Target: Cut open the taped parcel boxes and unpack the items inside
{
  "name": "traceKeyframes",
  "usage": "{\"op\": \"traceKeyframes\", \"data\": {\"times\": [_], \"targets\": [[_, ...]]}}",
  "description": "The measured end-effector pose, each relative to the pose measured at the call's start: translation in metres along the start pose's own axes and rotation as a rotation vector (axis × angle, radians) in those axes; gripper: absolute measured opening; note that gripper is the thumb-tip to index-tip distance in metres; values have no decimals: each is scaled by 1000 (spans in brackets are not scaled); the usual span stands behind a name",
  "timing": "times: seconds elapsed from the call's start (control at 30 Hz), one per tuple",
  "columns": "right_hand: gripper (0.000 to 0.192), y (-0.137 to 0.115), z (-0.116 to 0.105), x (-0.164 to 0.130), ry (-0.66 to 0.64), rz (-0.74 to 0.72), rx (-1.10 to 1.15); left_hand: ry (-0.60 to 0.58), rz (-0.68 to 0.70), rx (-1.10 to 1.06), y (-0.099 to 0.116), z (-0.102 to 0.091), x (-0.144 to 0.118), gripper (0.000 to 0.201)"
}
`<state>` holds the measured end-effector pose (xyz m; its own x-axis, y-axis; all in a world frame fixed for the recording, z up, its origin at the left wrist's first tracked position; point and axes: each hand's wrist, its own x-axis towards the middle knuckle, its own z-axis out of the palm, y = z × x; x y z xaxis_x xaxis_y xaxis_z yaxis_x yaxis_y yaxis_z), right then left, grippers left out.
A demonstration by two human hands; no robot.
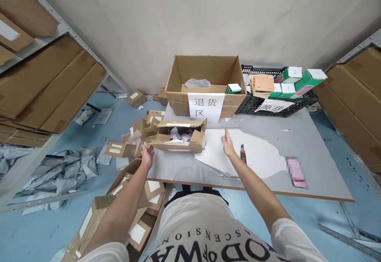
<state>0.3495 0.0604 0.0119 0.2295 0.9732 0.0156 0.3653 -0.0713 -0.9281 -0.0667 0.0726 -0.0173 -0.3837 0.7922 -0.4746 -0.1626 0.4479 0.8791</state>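
A flat, opened cardboard parcel (pixel 181 136) with crumpled white paper inside lies on the grey table (pixel 309 151). My left hand (pixel 147 155) is at the parcel's left end, touching or gripping its edge at the table's corner; I cannot tell which. My right hand (pixel 228 144) hovers open, fingers apart, just right of the parcel over a torn white sheet (pixel 256 155). A red and black utility knife (pixel 243 153) lies on that sheet beside my right hand.
A large open carton (pixel 205 80) with a white paper sign stands at the table's back. A black crate (pixel 276 95) with green and white small boxes sits to its right. Flattened cartons litter the floor at left (pixel 131 210). Shelves with cardboard flank both sides.
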Motion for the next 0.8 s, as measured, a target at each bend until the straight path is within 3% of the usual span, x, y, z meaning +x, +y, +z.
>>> {"op": "traceKeyframes", "data": {"times": [0.07,0.13,0.27,0.47,0.6,0.8], "targets": [[76,9,38,-22,-109,144,219,-87,11,-24,4,6,7,76],[85,12,69,-38,-131,287,406,-171,22,-45,2,12,9,75],[82,8,111,-56,-122,449,649,-250,0,-9,-8,16,4,77],[61,9,131,-72,-111,514,851,-217,-76,-110,-16,13,-6,71],[59,6,135,-73,-97,532,865,-217,-106,-203,-15,6,-5,67],[64,-22,172,-53,-200,474,839,-129,-69,-320,-1,-29,11,65]]}}
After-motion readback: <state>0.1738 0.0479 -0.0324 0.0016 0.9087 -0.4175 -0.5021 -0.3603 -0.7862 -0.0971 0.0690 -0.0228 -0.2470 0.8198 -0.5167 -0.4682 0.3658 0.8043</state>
